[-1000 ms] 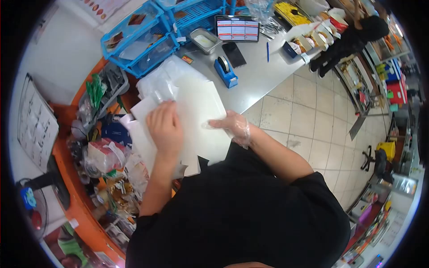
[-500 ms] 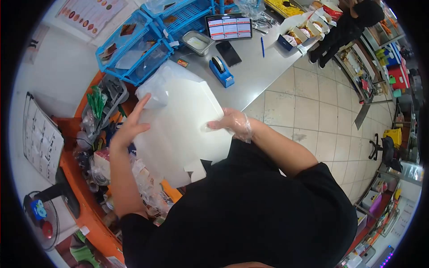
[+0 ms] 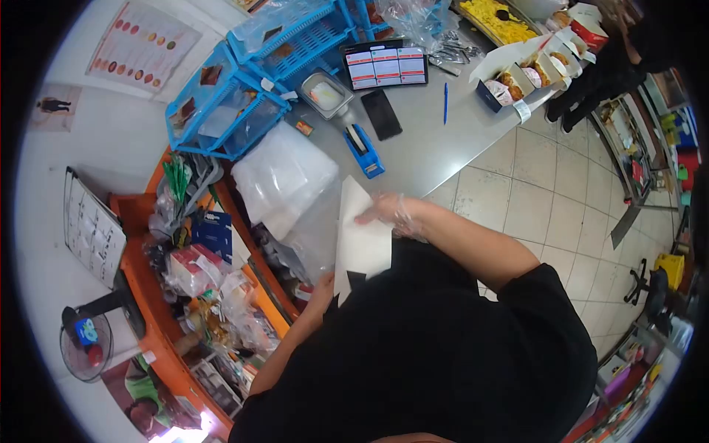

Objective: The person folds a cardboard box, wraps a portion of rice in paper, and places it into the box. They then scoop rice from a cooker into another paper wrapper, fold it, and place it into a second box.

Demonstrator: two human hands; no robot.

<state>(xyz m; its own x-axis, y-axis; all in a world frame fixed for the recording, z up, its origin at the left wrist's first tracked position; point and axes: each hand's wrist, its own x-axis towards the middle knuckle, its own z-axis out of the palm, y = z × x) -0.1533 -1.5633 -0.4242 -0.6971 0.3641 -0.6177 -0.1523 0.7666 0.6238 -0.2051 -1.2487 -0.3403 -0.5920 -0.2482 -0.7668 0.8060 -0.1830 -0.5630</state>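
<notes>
A white cardboard box blank (image 3: pixel 362 240) is held in front of my body, and only a narrow part of its face shows. My right hand (image 3: pixel 388 212), in a clear plastic glove, grips its right edge with the thumb on top. Low at the blank's left edge is my left hand (image 3: pixel 322 290), its fingers mostly hidden behind the card. Just left of the blank lies a stack of clear plastic bags (image 3: pixel 284 173) at the counter's corner, with part of the film hanging over the edge.
On the steel counter (image 3: pixel 421 140) are a blue tape dispenser (image 3: pixel 363 151), a phone (image 3: pixel 381 115), a tablet (image 3: pixel 385 65), a pen (image 3: pixel 445 102), and a metal tin (image 3: pixel 326 94). Blue baskets (image 3: pixel 229 103) stand behind. Filled food boxes (image 3: pixel 509 83) sit near another person (image 3: pixel 609 74). Left is a cluttered orange shelf (image 3: pixel 151 295).
The blank has turned from broad and flat to a narrow strip, moving right off the plastic bags. My left hand has dropped from its upper left side to its lower edge.
</notes>
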